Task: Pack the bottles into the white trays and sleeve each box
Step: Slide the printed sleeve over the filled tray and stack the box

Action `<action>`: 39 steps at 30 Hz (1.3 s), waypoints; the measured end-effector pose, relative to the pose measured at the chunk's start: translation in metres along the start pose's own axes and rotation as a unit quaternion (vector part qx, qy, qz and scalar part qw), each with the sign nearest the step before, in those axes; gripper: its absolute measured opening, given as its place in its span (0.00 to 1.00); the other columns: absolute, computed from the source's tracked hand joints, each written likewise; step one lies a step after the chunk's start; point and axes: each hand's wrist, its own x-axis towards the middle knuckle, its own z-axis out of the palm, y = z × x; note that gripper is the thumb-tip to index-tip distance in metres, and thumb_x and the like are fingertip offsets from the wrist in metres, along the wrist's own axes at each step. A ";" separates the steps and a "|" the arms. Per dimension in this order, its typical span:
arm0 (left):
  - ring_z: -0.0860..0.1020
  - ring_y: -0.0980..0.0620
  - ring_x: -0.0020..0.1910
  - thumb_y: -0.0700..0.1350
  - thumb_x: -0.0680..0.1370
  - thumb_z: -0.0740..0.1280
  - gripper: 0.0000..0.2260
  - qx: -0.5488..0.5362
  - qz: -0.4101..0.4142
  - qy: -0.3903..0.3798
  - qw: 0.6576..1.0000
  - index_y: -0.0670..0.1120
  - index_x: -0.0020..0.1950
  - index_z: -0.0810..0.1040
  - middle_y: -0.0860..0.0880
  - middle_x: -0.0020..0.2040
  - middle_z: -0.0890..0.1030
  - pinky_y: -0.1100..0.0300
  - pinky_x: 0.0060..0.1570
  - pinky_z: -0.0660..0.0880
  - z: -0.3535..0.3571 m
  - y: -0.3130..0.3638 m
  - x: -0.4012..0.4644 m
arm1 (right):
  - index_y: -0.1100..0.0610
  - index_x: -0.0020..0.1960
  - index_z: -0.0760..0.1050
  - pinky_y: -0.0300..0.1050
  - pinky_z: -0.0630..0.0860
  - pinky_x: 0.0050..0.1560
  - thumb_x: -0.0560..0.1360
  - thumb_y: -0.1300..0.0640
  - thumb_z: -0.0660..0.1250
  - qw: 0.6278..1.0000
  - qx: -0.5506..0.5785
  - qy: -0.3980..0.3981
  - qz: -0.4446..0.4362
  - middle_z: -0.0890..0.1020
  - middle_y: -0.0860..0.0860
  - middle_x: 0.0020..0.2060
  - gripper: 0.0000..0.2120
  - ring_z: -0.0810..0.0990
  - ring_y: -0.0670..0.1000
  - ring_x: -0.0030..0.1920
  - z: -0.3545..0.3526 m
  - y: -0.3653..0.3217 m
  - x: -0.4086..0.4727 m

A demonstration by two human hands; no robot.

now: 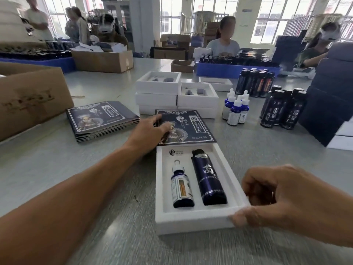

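Observation:
A white tray [194,220] lies in front of me with a small dropper bottle [182,190] on its left and a tall dark bottle [208,178] on its right. The tray's far end sits at or just inside the mouth of a dark printed sleeve [193,125]. My right hand [282,199] grips the tray's near right corner. My left hand [150,131] rests flat on the sleeve's left part, fingers spread.
A stack of flat sleeves [101,119] lies to the left. Empty white trays [177,94] are piled behind the sleeve. Dropper bottles [236,108] and tall dark bottles [280,109] stand at right. Cardboard boxes [32,100] sit at left. People work across the table.

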 end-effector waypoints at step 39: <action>0.71 0.52 0.68 0.64 0.75 0.63 0.32 0.000 0.020 -0.082 0.996 0.55 0.77 0.65 0.52 0.73 0.72 0.49 0.73 0.63 0.003 -0.010 0.014 | 0.38 0.71 0.65 0.29 0.75 0.44 0.60 0.21 0.67 0.990 0.014 0.130 -0.055 0.79 0.32 0.49 0.44 0.80 0.38 0.45 0.028 0.018 0.024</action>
